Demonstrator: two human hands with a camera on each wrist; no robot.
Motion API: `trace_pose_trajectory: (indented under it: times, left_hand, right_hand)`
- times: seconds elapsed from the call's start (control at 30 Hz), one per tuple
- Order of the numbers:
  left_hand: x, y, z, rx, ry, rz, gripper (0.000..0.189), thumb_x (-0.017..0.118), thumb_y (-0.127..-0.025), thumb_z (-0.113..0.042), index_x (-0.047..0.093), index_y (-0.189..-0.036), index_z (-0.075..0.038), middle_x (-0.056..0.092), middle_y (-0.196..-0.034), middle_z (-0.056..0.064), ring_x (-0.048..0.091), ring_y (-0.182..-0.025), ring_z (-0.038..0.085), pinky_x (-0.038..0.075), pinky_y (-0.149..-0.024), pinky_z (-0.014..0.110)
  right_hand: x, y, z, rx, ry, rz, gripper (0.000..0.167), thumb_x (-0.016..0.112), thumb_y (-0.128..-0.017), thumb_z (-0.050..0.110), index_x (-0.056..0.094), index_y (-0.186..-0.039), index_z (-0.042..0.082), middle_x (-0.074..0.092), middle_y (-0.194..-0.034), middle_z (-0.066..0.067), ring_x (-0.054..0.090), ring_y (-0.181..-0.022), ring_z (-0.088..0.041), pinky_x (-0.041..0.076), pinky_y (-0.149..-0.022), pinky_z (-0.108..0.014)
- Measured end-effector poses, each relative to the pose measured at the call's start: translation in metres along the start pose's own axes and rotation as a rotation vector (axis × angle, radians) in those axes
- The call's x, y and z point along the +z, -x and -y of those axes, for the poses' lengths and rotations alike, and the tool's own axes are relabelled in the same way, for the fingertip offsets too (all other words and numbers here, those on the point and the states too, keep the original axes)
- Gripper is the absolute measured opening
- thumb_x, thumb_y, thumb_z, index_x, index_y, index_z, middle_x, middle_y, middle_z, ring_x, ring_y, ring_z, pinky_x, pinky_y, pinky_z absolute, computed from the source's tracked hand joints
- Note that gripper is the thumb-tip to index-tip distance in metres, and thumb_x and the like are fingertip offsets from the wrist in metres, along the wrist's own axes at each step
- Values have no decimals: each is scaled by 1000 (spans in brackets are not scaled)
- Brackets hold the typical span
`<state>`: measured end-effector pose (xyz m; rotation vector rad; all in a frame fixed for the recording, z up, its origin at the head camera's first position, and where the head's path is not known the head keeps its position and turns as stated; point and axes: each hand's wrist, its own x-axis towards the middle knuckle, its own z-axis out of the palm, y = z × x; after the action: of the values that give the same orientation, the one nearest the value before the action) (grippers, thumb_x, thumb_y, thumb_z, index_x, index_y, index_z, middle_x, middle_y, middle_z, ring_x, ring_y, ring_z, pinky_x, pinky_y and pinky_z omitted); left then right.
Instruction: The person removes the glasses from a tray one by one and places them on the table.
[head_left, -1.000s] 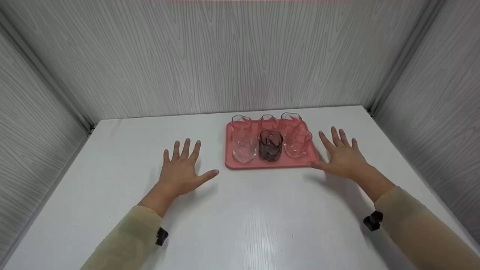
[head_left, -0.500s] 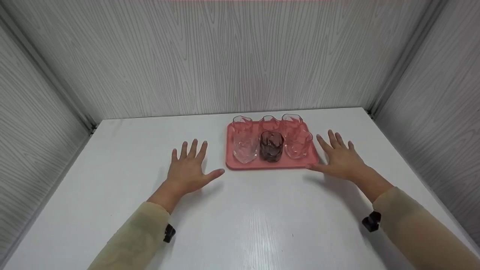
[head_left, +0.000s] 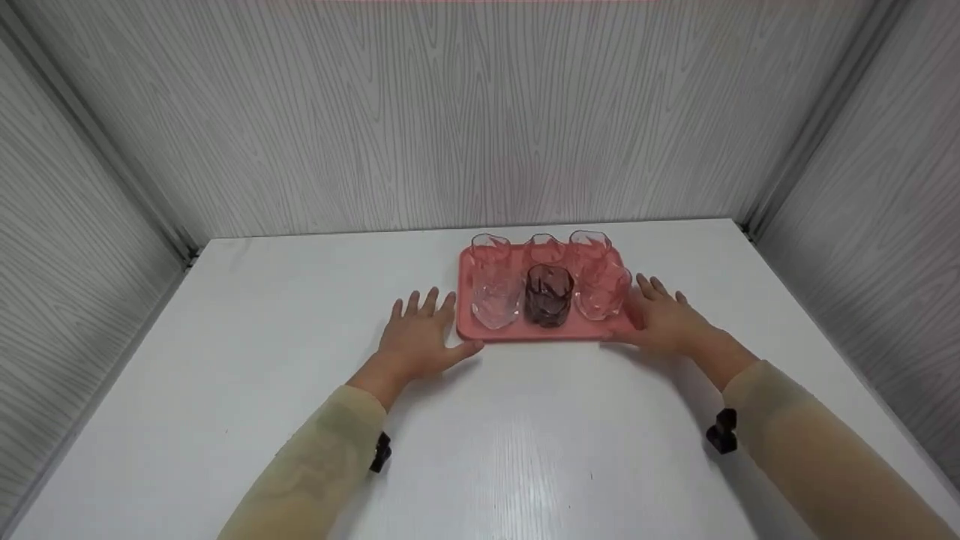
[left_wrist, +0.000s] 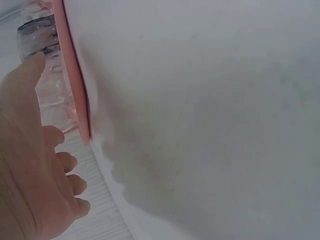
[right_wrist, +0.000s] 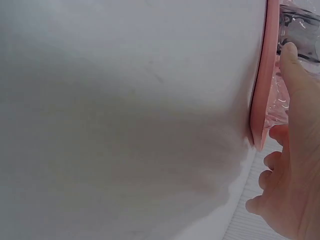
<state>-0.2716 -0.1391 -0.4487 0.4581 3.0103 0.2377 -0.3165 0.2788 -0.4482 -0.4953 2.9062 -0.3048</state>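
Observation:
A pink rectangular tray [head_left: 525,337] bears several wavy-sided glasses in two rows. In the front row stand a clear glass [head_left: 495,304], a dark smoky glass [head_left: 549,300] and another see-through glass [head_left: 602,296], tinted by the pink behind it. My left hand [head_left: 416,341] hovers at the tray's left end, fingers spread, thumb by the front left corner. On the opposite end, my right hand [head_left: 667,322] has its fingers beside the right edge and its thumb at the front right corner. Both wrist views show the tray's side [left_wrist: 75,75] with hands holding nothing.
The tray lies on a white table [head_left: 525,450] close to the grey wood-grain back wall [head_left: 480,112]. Similar panels rise on the left [head_left: 60,247] and right [head_left: 885,187]. Back-row glasses [head_left: 590,244] stand above the tray's far rim.
My left hand has moved right, up to the tray's left end. My right hand has drawn inward to the right edge. Tray and glasses keep their place on the table.

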Motion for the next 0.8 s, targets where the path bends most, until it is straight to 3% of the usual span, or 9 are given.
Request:
trace_pose_trajectory:
  times: [0.17,0.37,0.57,0.8]
  left_hand:
    - [10,-10,-10,24,8,48,103,40,-96,-83,24,-170,-14,19,-174,19,16,-160,45,10,-129,59]
    - [17,-16,-18,21,42,82,102,40,-98,-81,29,-168,-8,22,-173,17,19,-160,39,9,-130,52]
    - [16,-20,-22,20,-6,61,102,38,-100,-79,31,-166,-1,26,-171,23,20,-160,37,9,-131,49]
    - [13,-20,-23,28,-40,86,95,36,-104,-72,28,-166,0,25,-171,24,20,-160,39,9,-131,48]
  right_hand:
    - [7,-7,-6,-24,-3,26,111,51,-97,79,13,-170,5,10,-175,-24,7,-160,-48,9,-125,-69]
    - [12,-10,-10,-22,-23,26,111,50,-95,82,20,-168,5,14,-174,-26,14,-158,-50,15,-125,-66]
    - [12,-13,-6,-12,-52,2,108,54,-95,80,25,-167,5,14,-174,-26,15,-158,-49,16,-126,-64]
    - [10,-11,-4,-8,-57,9,105,55,-97,76,25,-167,3,12,-174,-26,16,-158,-48,16,-126,-64]
